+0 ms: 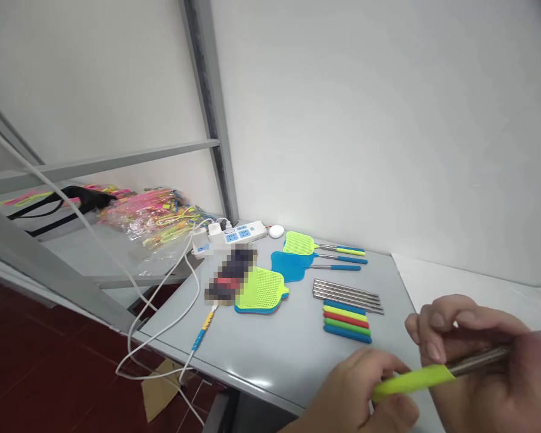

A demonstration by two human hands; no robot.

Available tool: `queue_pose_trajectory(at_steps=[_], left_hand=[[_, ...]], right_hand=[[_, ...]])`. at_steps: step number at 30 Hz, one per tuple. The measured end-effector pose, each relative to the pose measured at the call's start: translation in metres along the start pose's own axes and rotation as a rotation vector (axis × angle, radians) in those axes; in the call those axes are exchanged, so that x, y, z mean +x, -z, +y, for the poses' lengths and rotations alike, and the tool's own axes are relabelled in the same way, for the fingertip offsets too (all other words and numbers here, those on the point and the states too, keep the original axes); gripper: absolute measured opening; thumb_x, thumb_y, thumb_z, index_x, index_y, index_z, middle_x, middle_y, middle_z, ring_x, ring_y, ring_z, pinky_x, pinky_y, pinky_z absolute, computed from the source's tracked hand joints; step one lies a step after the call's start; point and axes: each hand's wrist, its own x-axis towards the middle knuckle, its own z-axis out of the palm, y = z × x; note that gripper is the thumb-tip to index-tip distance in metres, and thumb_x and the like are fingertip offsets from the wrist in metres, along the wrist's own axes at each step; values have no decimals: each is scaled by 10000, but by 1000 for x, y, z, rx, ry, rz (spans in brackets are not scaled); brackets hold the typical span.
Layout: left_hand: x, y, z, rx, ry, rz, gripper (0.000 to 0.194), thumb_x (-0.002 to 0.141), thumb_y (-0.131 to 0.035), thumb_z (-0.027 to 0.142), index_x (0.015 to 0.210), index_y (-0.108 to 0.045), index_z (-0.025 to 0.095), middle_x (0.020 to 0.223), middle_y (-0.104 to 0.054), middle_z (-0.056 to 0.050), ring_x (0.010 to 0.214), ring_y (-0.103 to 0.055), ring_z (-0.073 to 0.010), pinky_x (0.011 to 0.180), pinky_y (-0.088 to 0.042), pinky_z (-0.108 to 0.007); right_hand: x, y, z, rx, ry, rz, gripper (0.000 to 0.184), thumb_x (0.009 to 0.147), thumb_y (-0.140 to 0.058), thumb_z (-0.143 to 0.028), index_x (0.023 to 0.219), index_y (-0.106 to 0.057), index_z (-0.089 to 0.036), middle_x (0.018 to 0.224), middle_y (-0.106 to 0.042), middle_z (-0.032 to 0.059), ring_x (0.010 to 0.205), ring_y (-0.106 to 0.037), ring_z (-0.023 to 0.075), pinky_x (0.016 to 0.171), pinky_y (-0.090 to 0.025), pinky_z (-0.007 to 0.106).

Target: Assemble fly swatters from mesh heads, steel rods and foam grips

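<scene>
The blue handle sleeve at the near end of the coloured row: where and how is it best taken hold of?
Probably pinch the blue handle sleeve around mid-length, coming from the near side: its near long edge has no neighbour, while the green sleeve lies close along its far edge. Its slim body lies flat.

Plain white wall; grey metal shelf frame, left; glossy grey tabletop, light glaring near its edge; dark-red tiled floor below.
</scene>
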Motion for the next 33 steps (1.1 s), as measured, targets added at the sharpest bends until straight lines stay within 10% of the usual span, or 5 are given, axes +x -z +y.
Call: queue_pose_trajectory(at_steps=[3, 6, 11, 16, 33], left_hand=[[-11, -14, -1, -192, 214, -97, 632, 845, -408, 764, 864, -610, 165, 635, -511, -8, 565, -470, -133, 519, -367, -242], [-23, -13, 2, -430, 471, -48, 523, 801, -566, 705, 820, -557, 182, 478, -327, 90, 415, -257, -77, 412, -186, -206], [-30, 18, 18, -94, 340, 240, 349, 862, -631, 514, 927, -641, 171, 684, -478, 41, 578, -337, -87, 519, -241, -200], [-30, 32, 19, 115, 281, 249, 320, 882, -609, 487, 934, -675, 178, 747, -565, 16, 617, -415, -109, 548, -309, -206], [-28, 43, 0, 277, 217, 202, 326, 896, -582, 472, 968, -703, 179, 762, -642, -22, 646, -514, -144, 536, -363, -216]], right_hand=[[-19, -3, -14, 280, -296, 384, 417, 1014, -188, -351, 901, -585, -290, 819, -470, 51, 547, -494, 170, 602, -510, 423], [-41, 2, -16, 239, -368, 384, 351, 1015, -283, -360, 945, -617, -276, 770, -526, 51, 622, -561, 204, 584, -502, 380], [-78, 31, -2, 0, -413, 117, 172, 921, -580, -386, 932, -659, -234, 765, -636, 36, 717, -623, 204, 644, -519, 326], [-87, 46, 5, 180, -596, 129, 203, 894, -627, -407, 868, -590, -209, 642, -643, -6, 535, -613, 154, 568, -527, 303], [-99, 48, 17, 11, -512, 40, 183, 935, -564, -363, 853, -625, -212, 663, -635, -1, 607, -620, 149, 575, -527, 271]])
